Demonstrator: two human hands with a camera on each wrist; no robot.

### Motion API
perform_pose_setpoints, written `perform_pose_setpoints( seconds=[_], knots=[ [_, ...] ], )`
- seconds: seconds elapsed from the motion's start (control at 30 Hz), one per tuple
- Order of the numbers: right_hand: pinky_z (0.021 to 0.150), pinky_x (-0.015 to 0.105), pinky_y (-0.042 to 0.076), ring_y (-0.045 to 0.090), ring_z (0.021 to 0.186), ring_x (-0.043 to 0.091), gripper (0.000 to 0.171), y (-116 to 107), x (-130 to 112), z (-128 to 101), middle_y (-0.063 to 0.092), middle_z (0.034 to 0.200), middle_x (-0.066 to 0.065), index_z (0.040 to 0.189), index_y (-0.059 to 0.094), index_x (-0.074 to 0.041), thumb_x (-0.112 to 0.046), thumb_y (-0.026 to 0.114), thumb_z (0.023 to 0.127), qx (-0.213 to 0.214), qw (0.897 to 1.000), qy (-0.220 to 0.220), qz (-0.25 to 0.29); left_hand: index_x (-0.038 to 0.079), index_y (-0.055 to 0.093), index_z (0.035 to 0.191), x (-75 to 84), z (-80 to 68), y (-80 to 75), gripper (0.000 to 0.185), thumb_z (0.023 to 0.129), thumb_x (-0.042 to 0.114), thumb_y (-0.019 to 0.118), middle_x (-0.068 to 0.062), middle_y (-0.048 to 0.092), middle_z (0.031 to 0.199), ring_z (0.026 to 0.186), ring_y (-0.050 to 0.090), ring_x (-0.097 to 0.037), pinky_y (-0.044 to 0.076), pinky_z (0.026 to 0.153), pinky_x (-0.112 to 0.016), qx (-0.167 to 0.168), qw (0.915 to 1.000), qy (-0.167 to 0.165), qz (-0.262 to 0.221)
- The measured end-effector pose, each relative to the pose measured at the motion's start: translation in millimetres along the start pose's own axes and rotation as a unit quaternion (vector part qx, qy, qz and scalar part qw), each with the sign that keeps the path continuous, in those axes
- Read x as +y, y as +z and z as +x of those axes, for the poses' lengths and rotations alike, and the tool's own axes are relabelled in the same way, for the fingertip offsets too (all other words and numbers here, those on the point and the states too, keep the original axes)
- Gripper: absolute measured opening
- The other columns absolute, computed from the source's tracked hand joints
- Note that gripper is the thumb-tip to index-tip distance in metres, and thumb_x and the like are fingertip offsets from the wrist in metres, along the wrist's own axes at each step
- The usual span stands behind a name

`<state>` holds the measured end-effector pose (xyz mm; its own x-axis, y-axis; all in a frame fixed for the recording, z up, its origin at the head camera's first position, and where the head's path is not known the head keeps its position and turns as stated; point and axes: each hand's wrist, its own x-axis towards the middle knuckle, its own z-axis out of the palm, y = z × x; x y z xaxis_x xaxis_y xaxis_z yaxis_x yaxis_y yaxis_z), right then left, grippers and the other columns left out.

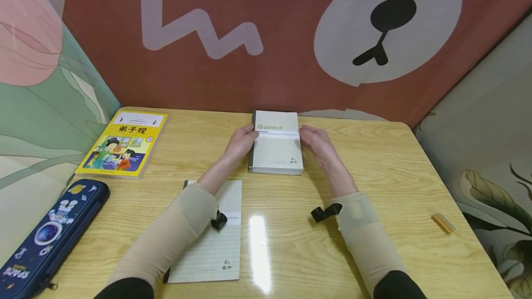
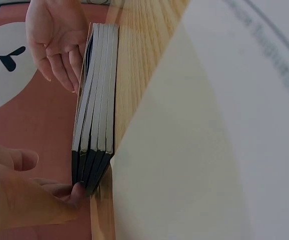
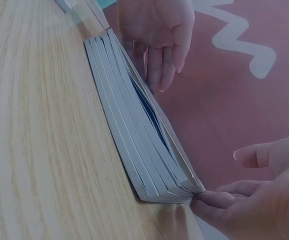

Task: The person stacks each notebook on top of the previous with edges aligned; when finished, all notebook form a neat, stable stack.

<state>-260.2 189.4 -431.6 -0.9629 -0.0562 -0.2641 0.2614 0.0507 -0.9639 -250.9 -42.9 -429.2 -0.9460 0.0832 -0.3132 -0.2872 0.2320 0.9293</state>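
Observation:
A stack of several A5 notebooks (image 1: 277, 151) with dark spines lies near the table's far edge, "Gambit" printed on the top cover. My left hand (image 1: 242, 141) is at its left side, and in the left wrist view the fingertips of that hand (image 2: 34, 192) touch the dark spines. On the opposite side my right hand (image 1: 317, 142) has its fingertips at the page edges; in the right wrist view, fairly straight fingers of this hand (image 3: 257, 195) meet the stack's corner. Both thumbs stand off the stack. Another A5 notebook (image 1: 212, 248) lies partly under my left forearm.
A yellow picture book (image 1: 124, 144) lies at the far left, with a dark blue space-themed pencil case (image 1: 54, 234) before it. Towards the right edge sits a small yellowish-brown block (image 1: 443, 223). A reddish-brown wall panel (image 1: 287, 82) borders the wooden table (image 1: 374, 160) behind.

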Motion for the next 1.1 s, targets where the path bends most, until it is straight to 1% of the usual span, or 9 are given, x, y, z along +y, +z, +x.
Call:
perform_pose_setpoints(
  seconds=[0.13,0.33,0.47,0.73,0.8,0.93,1.03,1.1],
  knots=[
    [0.131,0.04,0.026,0.03,0.156,0.032,0.062,1,0,1,0.03,0.166,0.026,0.158,0.022,0.011,-0.014,0.048,0.107,-0.003,1.0,0.002,-0.009,0.006,0.028,0.162,0.2,-0.1,-0.2,0.059,0.109,0.027,0.045,-0.008,0.026,0.171,0.161,0.019,-0.024,0.02,0.133,-0.041,0.004,0.9999,0.0,0.01],
    [0.131,0.039,0.026,0.029,0.157,0.03,0.062,5,-1,0,0.028,0.168,0.022,0.159,0.024,0.009,-0.016,0.048,0.107,0.001,1.0,0.016,-0.022,0.006,0.029,0.162,1.0,-0.2,0.7,0.06,0.108,0.028,0.047,-0.008,0.028,0.171,0.161,0.019,-0.024,0.02,0.133,-0.041,0.012,0.9993,-0.011,0.033],
    [0.131,0.038,0.027,0.03,0.156,0.029,0.062,6,-2,-1,0.029,0.168,0.021,0.158,0.025,0.009,-0.016,0.049,0.107,0.003,0.999,0.019,-0.028,0.006,0.029,0.162,0.9,-1.1,-0.1,0.061,0.109,0.029,0.046,-0.008,0.027,0.171,0.161,0.019,-0.024,0.019,0.133,-0.041,0.011,0.9991,-0.015,0.038],
    [0.131,0.038,0.026,0.027,0.157,0.028,0.063,10,-3,0,0.024,0.169,0.021,0.159,0.022,0.01,-0.013,0.049,0.106,-0.003,1.0,0.015,-0.02,0.005,0.029,0.162,-0.4,-2.7,-3.0,0.062,0.108,0.029,0.047,-0.01,0.027,0.171,0.161,0.019,-0.025,0.02,0.133,-0.042,0.013,0.9991,-0.002,0.041],
    [0.131,0.038,0.026,0.027,0.157,0.029,0.064,11,-4,-1,0.024,0.169,0.022,0.16,0.021,0.008,-0.014,0.049,0.106,-0.005,1.0,0.017,-0.02,0.006,0.03,0.162,-1.2,-2.3,-4.5,0.061,0.108,0.028,0.047,-0.009,0.029,0.17,0.161,0.02,-0.025,0.02,0.133,-0.042,0.013,0.9992,0.001,0.039],
    [0.131,0.043,0.026,0.032,0.155,0.033,0.068,8,-5,-5,0.028,0.167,0.024,0.163,0.016,0.001,-0.013,0.049,0.105,-0.013,1.0,0.015,-0.009,0.007,0.029,0.162,-2.5,-3.6,-15.4,0.062,0.108,0.03,0.047,-0.01,0.031,0.17,0.159,0.024,-0.026,0.023,0.132,-0.043,0.014,0.9992,0.01,0.035],
    [0.13,0.048,0.027,0.033,0.154,0.035,0.069,4,-8,-12,0.029,0.165,0.025,0.164,0.017,-0.003,-0.013,0.048,0.104,-0.006,1.0,-0.002,-0.001,0.008,0.028,0.163,-1.7,-6.9,-31.1,0.063,0.108,0.032,0.045,-0.013,0.033,0.168,0.157,0.03,-0.03,0.026,0.131,-0.045,0.011,0.9991,0.015,0.037],
    [0.129,0.05,0.028,0.032,0.153,0.037,0.066,3,-12,-18,0.029,0.164,0.027,0.163,0.022,-0.003,-0.012,0.048,0.103,0.008,1.0,-0.02,0.002,0.009,0.026,0.163,-0.6,-11.1,-43.4,0.062,0.108,0.032,0.043,-0.016,0.036,0.166,0.154,0.035,-0.033,0.031,0.128,-0.048,0.002,0.9991,0.02,0.037]
  ],
)
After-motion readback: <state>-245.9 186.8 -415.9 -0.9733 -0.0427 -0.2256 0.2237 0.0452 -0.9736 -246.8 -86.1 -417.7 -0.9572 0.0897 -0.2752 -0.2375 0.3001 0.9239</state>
